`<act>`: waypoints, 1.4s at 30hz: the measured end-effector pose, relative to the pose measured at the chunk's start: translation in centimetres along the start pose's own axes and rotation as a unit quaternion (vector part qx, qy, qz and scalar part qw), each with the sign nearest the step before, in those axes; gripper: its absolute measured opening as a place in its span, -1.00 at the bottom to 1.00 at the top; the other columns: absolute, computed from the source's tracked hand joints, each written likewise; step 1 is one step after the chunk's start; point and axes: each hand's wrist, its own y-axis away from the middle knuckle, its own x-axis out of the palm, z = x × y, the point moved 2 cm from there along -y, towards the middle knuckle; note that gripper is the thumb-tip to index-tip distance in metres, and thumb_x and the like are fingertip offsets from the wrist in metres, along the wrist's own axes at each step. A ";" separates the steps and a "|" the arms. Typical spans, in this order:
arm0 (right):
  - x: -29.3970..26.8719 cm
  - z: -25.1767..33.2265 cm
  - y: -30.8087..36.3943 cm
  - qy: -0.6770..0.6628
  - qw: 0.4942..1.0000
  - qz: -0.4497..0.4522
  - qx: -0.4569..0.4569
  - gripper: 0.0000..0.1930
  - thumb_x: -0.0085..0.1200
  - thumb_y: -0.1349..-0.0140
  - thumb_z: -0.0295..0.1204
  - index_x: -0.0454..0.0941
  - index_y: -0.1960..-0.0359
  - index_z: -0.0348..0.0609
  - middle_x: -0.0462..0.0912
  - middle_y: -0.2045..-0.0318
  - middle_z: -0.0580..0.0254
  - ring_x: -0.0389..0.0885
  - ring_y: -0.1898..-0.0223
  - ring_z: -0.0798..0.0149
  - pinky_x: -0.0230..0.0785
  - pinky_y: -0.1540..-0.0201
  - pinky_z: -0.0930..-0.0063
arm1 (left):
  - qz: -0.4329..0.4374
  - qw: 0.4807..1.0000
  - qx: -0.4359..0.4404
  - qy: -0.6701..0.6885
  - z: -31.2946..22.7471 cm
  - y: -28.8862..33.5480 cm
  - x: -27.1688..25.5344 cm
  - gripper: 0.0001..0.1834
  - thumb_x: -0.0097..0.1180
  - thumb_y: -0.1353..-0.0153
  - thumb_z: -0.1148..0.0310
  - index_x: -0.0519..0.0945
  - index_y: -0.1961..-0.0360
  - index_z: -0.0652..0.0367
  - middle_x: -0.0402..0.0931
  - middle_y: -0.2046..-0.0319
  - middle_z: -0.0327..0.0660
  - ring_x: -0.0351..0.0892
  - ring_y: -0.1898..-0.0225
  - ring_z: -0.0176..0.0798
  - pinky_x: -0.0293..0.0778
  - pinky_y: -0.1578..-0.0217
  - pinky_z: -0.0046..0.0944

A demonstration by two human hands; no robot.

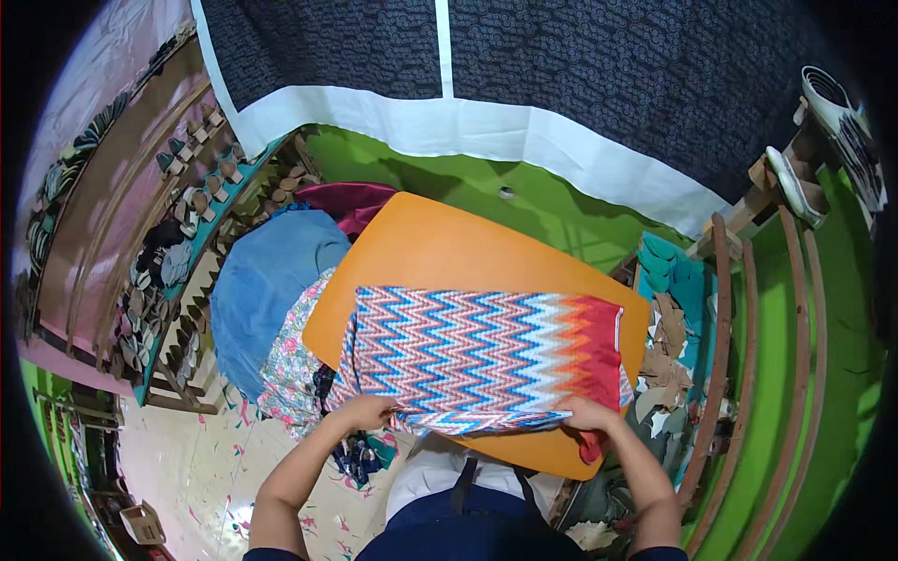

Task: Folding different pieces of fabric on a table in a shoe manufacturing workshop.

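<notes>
A zigzag-patterned cloth (458, 346) in blue, white and pink, with an orange-to-red band at its right end, lies spread over an orange tabletop (440, 243). Its near edge is gathered into a fold along the front. My left hand (372, 412) is closed on the left part of that fold, fingers curled round the fabric. On the right, my right hand (587, 414) grips the same edge near the red band. A loose red end hangs below that hand. The fingertips of both hands are partly hidden by the cloth.
Left of the table sit a heaped blue cloth (271, 280), a floral cloth (295, 360) and a maroon cloth (351, 204). Wooden racks with shoe parts (201, 201) line the left wall. Wooden rails (718, 374) and scrap pieces (664, 355) are at right; a dark curtain (580, 84) hangs behind.
</notes>
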 end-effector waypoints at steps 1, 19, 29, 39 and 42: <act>-0.7 0.6 -0.3 -0.075 0.996 0.041 -0.033 -0.65 -0.08 0.11 -0.54 0.49 0.19 -0.08 0.56 0.34 0.02 0.53 0.30 0.08 0.36 0.24 0.29 | 0.054 0.998 0.007 0.026 1.3 0.1 0.5 -0.77 0.00 -0.02 0.32 0.43 0.30 0.20 0.45 0.42 -0.02 0.46 0.38 0.00 0.37 0.37 -0.09; -13.1 -6.3 -15.1 -0.260 0.954 -0.128 0.081 -0.77 0.04 0.08 -0.52 0.49 0.32 -0.28 0.52 0.49 0.30 0.46 0.45 0.29 0.32 0.31 0.47 | -0.239 0.961 -0.141 -0.020 7.3 -13.0 -10.7 -0.73 0.00 0.00 0.35 0.47 0.22 0.14 0.46 0.25 -0.05 0.45 0.19 -0.01 0.37 0.21 -0.11; -4.8 11.5 -18.6 0.152 0.938 -0.311 -0.026 -0.65 -0.12 -0.09 -0.40 0.37 0.06 -0.19 0.34 0.01 -0.01 0.23 -0.09 0.04 -0.08 -0.13 -0.07 | -0.292 0.919 0.197 -0.178 -4.3 -13.3 -4.0 -0.55 -0.12 -0.14 0.16 0.34 -0.06 0.03 0.24 -0.09 -0.14 0.19 -0.13 -0.11 0.03 -0.15 -0.01; -6.9 0.0 -14.0 -0.148 0.898 -0.250 0.330 -0.53 -0.14 -0.14 -0.30 0.22 -0.13 -0.03 0.21 -0.14 -0.03 0.12 -0.16 -0.08 -0.08 -0.16 -0.04 | -0.340 0.906 -0.173 -0.182 6.9 -8.5 -5.8 -0.51 -0.14 -0.16 0.17 0.26 -0.12 0.07 0.14 -0.16 -0.07 0.07 -0.20 -0.04 -0.08 -0.16 0.09; -7.6 -4.4 -10.3 0.245 0.830 -0.388 0.318 -0.57 -0.19 -0.18 -0.31 0.23 -0.11 -0.09 0.11 -0.18 -0.06 0.04 -0.21 -0.01 -0.14 -0.18 -0.03 | -0.379 0.864 -0.223 -0.246 7.9 -7.6 -6.5 -0.51 -0.15 -0.15 0.20 0.26 -0.11 0.13 0.15 -0.15 -0.06 0.08 -0.20 -0.04 -0.07 -0.15 0.08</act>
